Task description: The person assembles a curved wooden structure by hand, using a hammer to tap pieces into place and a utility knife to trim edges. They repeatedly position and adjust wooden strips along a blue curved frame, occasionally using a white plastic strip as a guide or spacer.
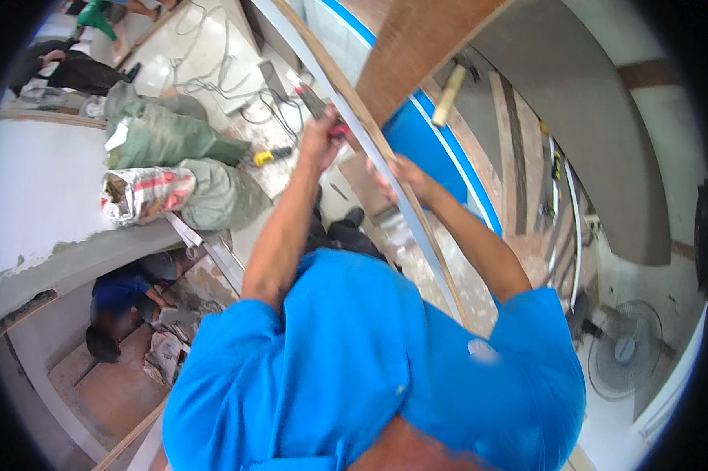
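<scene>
Along the right side, a broad grey-brown panel [605,157] curves past a blue curved sheet [424,149] and a reddish-brown board [420,51], both on the far side of the work from the person's left arm. Between the two forearms runs a long strip [440,267], pale on its face and wood-coloured along its edge; its long axis slants from the top of the view, left of centre, down toward the person's right elbow. Filled green bags [165,137] lie well off to the left on the floor.

The right grip [409,180] is on the strip itself, about midway along the visible length: palm to its right, fingers showing past its left edge, so it is closed around it. The left grip [317,147] sits a little higher in the view, just left of the strip, clamped on a red-and-dark hand tool [310,97]. That tool points up and to the left, roughly along the strip's own slant; whether it touches the strip cannot be told. Smallest, a yellow tool [271,156] lies left of the left wrist.
</scene>
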`<state>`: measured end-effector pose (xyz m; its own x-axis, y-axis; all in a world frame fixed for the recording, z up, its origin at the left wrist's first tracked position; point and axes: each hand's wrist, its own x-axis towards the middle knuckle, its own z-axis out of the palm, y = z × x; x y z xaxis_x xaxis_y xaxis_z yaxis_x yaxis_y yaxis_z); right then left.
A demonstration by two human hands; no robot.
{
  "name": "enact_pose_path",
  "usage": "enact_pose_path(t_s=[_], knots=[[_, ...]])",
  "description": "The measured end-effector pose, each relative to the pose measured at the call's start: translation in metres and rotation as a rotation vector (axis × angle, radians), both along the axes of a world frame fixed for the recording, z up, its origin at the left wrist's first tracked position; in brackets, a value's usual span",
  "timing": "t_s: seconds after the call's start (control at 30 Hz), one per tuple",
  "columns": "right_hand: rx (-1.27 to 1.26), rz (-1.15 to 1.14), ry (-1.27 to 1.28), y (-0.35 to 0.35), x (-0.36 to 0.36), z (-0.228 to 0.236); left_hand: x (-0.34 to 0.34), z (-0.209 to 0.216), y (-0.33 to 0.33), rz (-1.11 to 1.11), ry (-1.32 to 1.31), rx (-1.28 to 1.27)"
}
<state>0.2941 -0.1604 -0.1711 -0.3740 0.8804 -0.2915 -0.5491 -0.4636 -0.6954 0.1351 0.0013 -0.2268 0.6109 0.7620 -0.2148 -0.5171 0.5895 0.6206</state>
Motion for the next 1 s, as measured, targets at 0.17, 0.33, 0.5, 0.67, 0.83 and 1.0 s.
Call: enact_pose_path(t_s=[0.17, 0.33, 0.5, 0.67, 0.83, 1.0], knots=[[0.041, 0.017, 0.272, -0.005, 0.019, -0.012, -0.037, -0.047, -0.002, -0.159, 0.572, -0.054], [-0.004, 0.052, 0.388, -0.012, 0.013, -0.018, 0.007, -0.061, -0.072, -0.46, 0.668, 0.555], [0.082, -0.031, 0.221, -0.027, 0.007, 0.033, 0.141, -0.045, -0.108, -0.502, 0.603, 0.862], [0.012, -0.103, -0.061, -0.03, 0.03, 0.052, 0.277, -0.113, -0.111, -0.218, 0.94, 1.351], [0.076, -0.172, -0.024, -0.037, 0.075, 0.058, 0.317, -0.13, -0.1, -0.172, 1.17, 1.55], [0.006, -0.213, -0.141, -0.037, 0.084, 0.047, 0.265, -0.122, -0.083, -0.338, 0.863, 1.331]])
